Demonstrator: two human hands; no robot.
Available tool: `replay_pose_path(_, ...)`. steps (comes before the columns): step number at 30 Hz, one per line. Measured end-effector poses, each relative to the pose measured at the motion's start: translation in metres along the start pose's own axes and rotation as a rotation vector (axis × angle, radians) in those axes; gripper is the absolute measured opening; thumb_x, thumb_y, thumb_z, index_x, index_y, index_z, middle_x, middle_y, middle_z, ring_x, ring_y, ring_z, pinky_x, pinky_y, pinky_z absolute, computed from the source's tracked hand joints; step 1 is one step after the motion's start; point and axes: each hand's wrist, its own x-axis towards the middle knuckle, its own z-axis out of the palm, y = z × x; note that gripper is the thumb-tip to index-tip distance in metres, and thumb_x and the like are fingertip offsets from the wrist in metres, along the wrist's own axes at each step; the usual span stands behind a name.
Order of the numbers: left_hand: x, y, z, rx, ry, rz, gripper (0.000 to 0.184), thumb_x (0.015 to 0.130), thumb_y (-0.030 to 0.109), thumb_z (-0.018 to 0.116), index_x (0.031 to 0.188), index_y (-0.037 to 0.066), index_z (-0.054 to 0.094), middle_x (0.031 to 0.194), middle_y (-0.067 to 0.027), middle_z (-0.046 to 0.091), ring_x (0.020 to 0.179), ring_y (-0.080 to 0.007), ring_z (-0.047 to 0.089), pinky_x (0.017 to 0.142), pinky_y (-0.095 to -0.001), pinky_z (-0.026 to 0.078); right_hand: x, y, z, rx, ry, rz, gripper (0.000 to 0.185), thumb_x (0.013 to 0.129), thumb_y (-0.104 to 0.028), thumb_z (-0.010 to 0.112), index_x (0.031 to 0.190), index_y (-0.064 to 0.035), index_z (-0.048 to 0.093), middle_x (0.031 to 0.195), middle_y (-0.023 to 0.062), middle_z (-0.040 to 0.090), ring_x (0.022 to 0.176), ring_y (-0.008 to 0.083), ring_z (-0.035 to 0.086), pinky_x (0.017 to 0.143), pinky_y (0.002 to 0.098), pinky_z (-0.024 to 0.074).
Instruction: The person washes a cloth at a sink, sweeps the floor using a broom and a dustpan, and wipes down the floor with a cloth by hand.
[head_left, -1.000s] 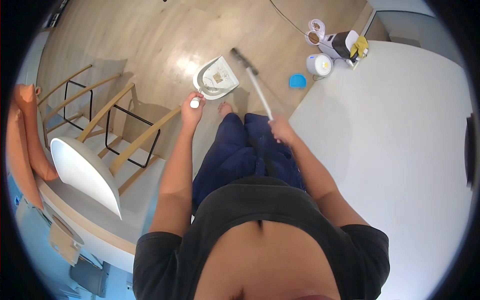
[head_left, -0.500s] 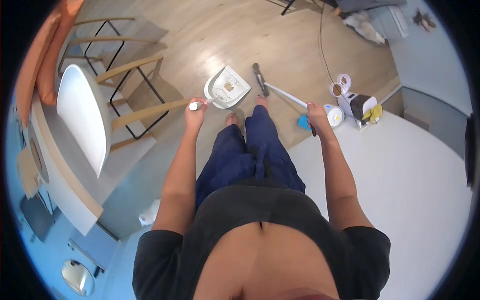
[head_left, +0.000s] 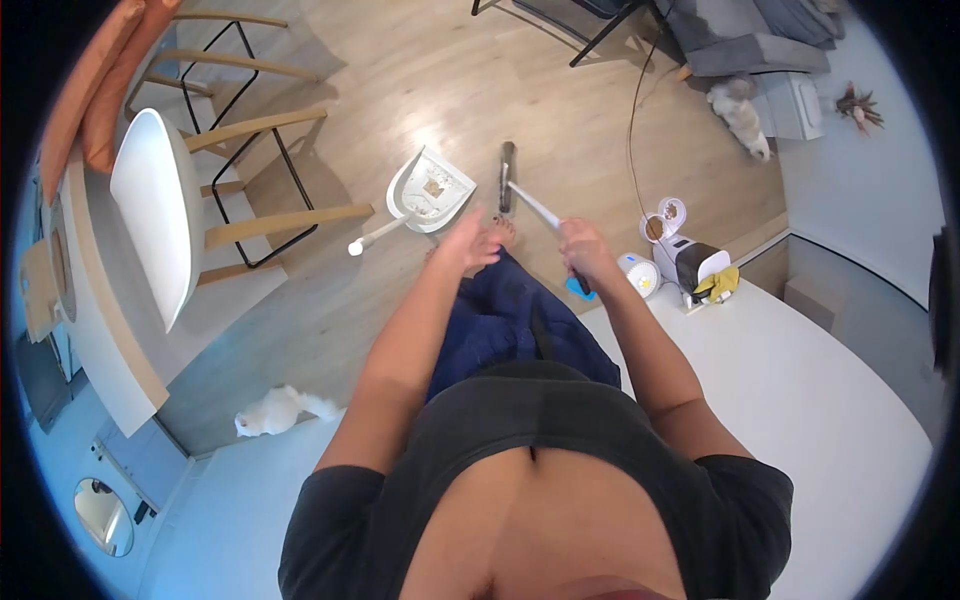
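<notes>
My right hand is wrapped round the handle of a broom. The broom's pale stick slopes away to a dark, narrow head on the floor, and its dark grip end pokes out below my fist. My left hand is empty, fingers apart, in front of my legs and near my foot. Left of it, a white long-handled dustpan sits on the floor with its handle sticking up, touched by neither hand. Small bits of debris and a brownish patch show inside the pan. The broom head is just right of the pan.
A white cat is on the floor at lower left, another pale cat at upper right. Wooden-legged chairs stand at left beside a counter. A pet feeder and a cable are right of the broom, near a white table.
My left hand has let go of the dustpan handle and moved right. My right hand has shifted left with the broom, whose head now points more straight ahead. The lower-left cat shows more fully.
</notes>
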Motion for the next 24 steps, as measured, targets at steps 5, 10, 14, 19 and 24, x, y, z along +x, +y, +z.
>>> replay_pose_path(5,0.008,0.042,0.103,-0.005,-0.060,0.028,0.069,0.088,0.039,0.049,0.134,-0.003,0.019,0.122,-0.0288,0.038,0.108,-0.0377,0.048,0.083,-0.0477,0.048,-0.042,-0.025,-0.003,-0.235,-0.040,-0.087,0.035,0.089,-0.026,0.043,0.111,0.0007,0.049,0.058,0.0091,0.050,0.040,0.0175,0.049,0.038,0.0322,0.0405)
replay_pose_path(10,0.052,0.031,0.136,-0.106,-0.054,0.053,0.029,0.083,0.010,0.052,0.106,-0.002,0.039,0.088,-0.0168,0.049,0.068,-0.0255,0.059,0.054,-0.0343,0.056,-0.031,-0.045,-0.041,-0.201,-0.064,-0.105,0.041,0.085,-0.018,0.049,0.121,-0.0025,0.038,0.071,0.0089,0.052,0.049,0.0158,0.050,0.041,0.0304,0.0409)
replay_pose_path(14,0.123,0.062,0.104,-0.434,-0.325,-0.019,0.012,0.090,0.009,0.039,0.081,0.003,0.037,0.058,-0.0046,0.043,0.044,-0.0119,0.046,0.037,-0.0224,0.044,-0.038,-0.046,-0.053,0.482,-0.256,-0.094,0.061,0.079,-0.002,0.055,0.130,-0.0128,0.024,0.082,0.0043,0.045,0.063,0.0141,0.050,0.057,0.0283,0.0457)
replay_pose_path(19,0.024,0.073,0.132,-0.561,-0.161,0.089,0.020,0.095,0.019,0.036,0.079,0.007,0.036,0.053,-0.0009,0.038,0.040,-0.0096,0.036,0.035,-0.0219,0.030,-0.036,-0.043,-0.052,0.994,-0.256,-0.003,0.063,0.078,0.005,0.056,0.128,-0.0076,0.019,0.098,0.0128,0.053,0.080,0.0194,0.056,0.077,0.0319,0.0488)
replay_pose_path(24,0.011,0.078,0.131,-0.601,-0.267,0.180,0.021,0.096,0.027,0.035,0.083,0.011,0.035,0.054,0.0017,0.037,0.039,-0.0079,0.033,0.033,-0.0212,0.029,-0.026,-0.031,-0.036,1.122,-0.502,0.123,0.031,0.087,-0.009,0.054,0.114,-0.0058,0.041,0.107,0.0133,0.056,0.084,0.0157,0.056,0.080,0.0295,0.0495)
